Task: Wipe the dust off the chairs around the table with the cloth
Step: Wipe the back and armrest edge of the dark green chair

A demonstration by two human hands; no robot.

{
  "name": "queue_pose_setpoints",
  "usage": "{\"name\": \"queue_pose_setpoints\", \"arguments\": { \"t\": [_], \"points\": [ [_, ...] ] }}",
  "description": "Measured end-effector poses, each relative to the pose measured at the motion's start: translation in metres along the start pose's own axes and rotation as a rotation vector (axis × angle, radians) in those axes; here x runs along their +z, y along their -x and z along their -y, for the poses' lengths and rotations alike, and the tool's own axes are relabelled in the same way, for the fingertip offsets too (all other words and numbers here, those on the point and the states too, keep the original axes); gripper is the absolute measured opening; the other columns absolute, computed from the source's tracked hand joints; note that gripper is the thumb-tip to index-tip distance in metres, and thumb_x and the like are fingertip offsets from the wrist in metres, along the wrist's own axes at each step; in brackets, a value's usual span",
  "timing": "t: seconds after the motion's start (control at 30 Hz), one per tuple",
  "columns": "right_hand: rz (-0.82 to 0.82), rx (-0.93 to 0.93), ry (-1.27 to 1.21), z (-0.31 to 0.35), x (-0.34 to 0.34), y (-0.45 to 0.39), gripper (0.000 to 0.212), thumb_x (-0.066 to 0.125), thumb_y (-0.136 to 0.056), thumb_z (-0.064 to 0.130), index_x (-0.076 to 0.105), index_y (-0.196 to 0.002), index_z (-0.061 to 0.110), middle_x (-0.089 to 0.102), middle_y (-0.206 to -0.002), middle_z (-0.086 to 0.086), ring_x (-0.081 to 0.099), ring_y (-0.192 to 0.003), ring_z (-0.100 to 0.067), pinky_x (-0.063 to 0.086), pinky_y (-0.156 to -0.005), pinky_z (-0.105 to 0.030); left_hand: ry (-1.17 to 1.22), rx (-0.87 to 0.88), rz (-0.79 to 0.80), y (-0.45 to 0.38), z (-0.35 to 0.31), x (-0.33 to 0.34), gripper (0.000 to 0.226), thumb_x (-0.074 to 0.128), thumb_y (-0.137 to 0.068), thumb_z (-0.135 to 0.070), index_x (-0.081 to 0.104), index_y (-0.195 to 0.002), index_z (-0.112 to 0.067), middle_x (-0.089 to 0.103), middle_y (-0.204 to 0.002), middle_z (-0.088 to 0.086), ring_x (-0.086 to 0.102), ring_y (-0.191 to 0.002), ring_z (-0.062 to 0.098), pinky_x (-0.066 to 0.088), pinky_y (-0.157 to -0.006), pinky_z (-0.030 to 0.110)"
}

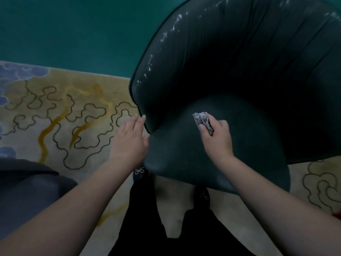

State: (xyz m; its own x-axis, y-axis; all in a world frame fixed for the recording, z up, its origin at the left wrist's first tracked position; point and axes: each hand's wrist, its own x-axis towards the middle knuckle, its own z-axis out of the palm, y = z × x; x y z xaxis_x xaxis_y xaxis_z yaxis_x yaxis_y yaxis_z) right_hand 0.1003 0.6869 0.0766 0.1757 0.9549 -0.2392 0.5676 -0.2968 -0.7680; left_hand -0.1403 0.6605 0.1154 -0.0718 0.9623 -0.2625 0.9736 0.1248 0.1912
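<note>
Cloth [203, 122]: small, soft, light wad, pinched by right hand [216, 139] on chair [230, 80] seat centre; best kept bunched. Left hand [131, 139], fingers straight, is pressed to seat edge at 9 o'clock. Upholstery judged slick, yielding.

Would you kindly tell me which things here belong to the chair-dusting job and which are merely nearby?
Part of the job:
dark green chair
crumpled cloth, gripped by the right hand
left hand, touching the chair's edge

Merely nearby:
patterned rug
teal floor
dark blue cushion
</note>
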Motion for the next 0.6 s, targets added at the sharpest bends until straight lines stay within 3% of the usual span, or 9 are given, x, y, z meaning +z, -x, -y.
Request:
{"name": "queue_pose_setpoints", "arguments": {
  "t": [0.17, 0.37, 0.6],
  "points": [
    [-0.052, 0.113, -0.010, 0.048, 0.030, -0.006, 0.049, 0.052, -0.095, 0.036, 0.040, -0.142, 0.036, 0.035, -0.101, 0.008, 0.046, -0.083, 0.004, 0.034, -0.073, -0.011, 0.039, 0.124, 0.032, -0.046, 0.035, -0.043, 0.061, 0.045, -0.098, -0.033, 0.021, -0.152, -0.018, 0.021, -0.158, 0.005, 0.018, -0.144, 0.022, 0.015, -0.118, 0.036],
    [-0.164, 0.194, -0.083, 0.096, 0.061, -0.004, 0.049, 0.049, -0.096, 0.036, 0.038, -0.144, 0.035, 0.036, -0.104, 0.007, 0.047, -0.082, 0.004, 0.030, -0.063, -0.002, 0.032, 0.326, 0.057, -0.100, 0.069, -0.083, 0.063, 0.048, -0.097, -0.033, 0.020, -0.152, -0.019, 0.020, -0.158, 0.004, 0.015, -0.145, 0.020, 0.010, -0.117, 0.032],
    [-0.157, 0.161, -0.095, 0.127, 0.075, -0.006, 0.049, 0.048, -0.097, 0.033, 0.035, -0.143, 0.036, 0.037, -0.105, 0.006, 0.047, -0.084, 0.003, 0.034, -0.066, -0.001, 0.084, 0.348, 0.194, -0.145, 0.074, -0.098, 0.067, 0.052, -0.096, -0.033, 0.016, -0.153, -0.024, 0.021, -0.159, 0.002, 0.017, -0.146, 0.020, 0.018, -0.117, 0.037]
  ]
}}
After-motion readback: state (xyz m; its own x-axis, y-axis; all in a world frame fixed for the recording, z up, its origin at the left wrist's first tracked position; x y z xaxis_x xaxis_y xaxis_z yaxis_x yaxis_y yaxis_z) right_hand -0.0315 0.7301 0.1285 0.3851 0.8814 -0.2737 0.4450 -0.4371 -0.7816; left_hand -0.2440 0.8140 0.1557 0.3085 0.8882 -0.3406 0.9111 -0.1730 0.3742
